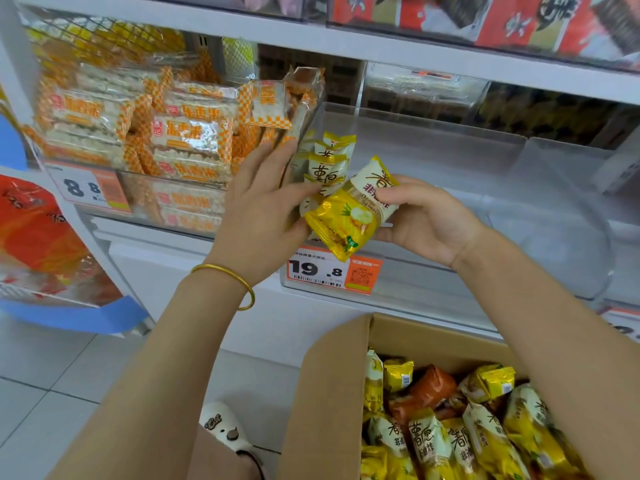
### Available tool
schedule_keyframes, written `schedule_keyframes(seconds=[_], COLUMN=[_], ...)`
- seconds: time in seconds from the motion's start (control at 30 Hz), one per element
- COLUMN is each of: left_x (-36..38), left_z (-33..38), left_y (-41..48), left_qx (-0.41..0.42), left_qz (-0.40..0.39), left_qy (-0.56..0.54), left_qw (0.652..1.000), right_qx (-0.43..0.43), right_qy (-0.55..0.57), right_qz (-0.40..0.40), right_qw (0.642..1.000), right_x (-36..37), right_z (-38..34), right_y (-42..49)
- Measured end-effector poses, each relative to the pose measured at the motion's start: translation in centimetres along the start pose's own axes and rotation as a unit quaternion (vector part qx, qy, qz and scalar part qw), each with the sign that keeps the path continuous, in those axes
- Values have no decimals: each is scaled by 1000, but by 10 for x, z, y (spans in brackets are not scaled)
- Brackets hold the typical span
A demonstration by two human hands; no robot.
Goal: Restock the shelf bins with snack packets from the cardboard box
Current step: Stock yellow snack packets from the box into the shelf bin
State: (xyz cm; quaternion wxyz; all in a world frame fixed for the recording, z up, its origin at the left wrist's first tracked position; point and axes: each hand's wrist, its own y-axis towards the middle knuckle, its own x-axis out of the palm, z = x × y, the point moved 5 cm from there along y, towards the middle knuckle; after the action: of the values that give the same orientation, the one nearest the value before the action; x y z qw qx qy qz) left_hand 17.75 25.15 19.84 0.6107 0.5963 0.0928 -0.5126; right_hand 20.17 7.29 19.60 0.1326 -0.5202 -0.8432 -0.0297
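Far to the left of the hands sits a pile of orange and white packets [187, 133], with an 8.8 price tag [86, 188] in front of it. The left hand [259, 209] has a gold bangle [228, 280] on its wrist. It holds a small stack of snack packets [329, 161] standing on end, thumb in front and fingers behind. Touching that stack on the right is one yellow packet [349, 213]. The right hand [422, 220] holds it, fingers curled round its top end. Behind both hands is a clear bin [433, 133]. I cannot tell if the stack is inside it. Just under the hands is a 19.8 price tag [332, 270]. Below the right arm the cardboard box [329, 393] is open, with many yellow packets in the box [450, 441] and one orange packet [433, 386].
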Motion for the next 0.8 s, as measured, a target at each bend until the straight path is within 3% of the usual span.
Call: schedule_keyframes(seconds=[0.23, 0.37, 0.47, 0.57, 0.8], left_x=[2, 2, 0, -1, -4], left_z=[3, 3, 5, 8, 23], left_y=[3, 0, 1, 1, -1], left_qx=[-1, -17, -27, -24, 3], left_qz=[-20, -18, -11, 5, 43], left_qy=[69, 85, 75, 71, 70], left_qw=[997, 996, 997, 997, 997], right_qx=[-40, -40, 13, 65, 112], right_qy=[7, -103, -237, -300, -289], right_qz=[121, 145, 159, 142, 92], right_qw=[992, 983, 958, 941, 946], right_x=[-29, -33, -31, -18, -5], right_z=[-17, -19, -12, 2, 16], right_y=[-12, -20, -20, -9, 5])
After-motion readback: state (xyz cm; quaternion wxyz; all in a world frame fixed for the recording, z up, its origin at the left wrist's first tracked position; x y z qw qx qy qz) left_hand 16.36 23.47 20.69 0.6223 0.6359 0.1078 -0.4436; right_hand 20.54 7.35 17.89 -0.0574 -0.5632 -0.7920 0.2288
